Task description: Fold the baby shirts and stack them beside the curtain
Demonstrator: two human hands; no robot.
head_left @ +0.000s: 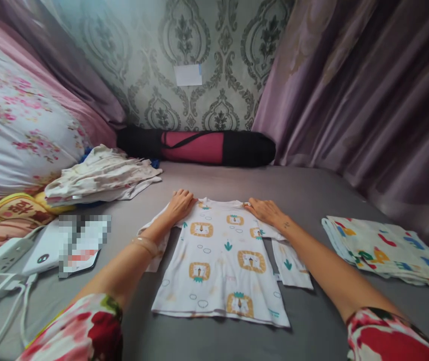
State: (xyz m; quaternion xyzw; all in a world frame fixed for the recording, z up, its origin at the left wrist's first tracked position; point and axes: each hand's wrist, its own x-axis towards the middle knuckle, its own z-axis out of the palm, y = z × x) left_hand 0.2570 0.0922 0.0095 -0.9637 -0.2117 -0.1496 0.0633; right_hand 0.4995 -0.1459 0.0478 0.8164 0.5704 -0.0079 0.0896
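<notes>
A small white long-sleeved shirt (220,250) printed with orange lion faces and green plants lies spread on the grey sheet, its neckline away from me. My left hand (182,204) is closed on its left shoulder, by the collar. On the opposite shoulder, the fingers of my right hand (266,210) pinch the fabric. The left sleeve lies partly under my left forearm. The other sleeve (291,263) hangs down beside the shirt body, next to my right forearm.
Folded patterned clothing (387,250) lies at the right. To the left are a heap of pale clothes (103,173), a white power strip (2,260) with cables, a white power bank (47,253) and a blurred-out flat object (86,245). A black-and-maroon bag (195,147) rests along the wall.
</notes>
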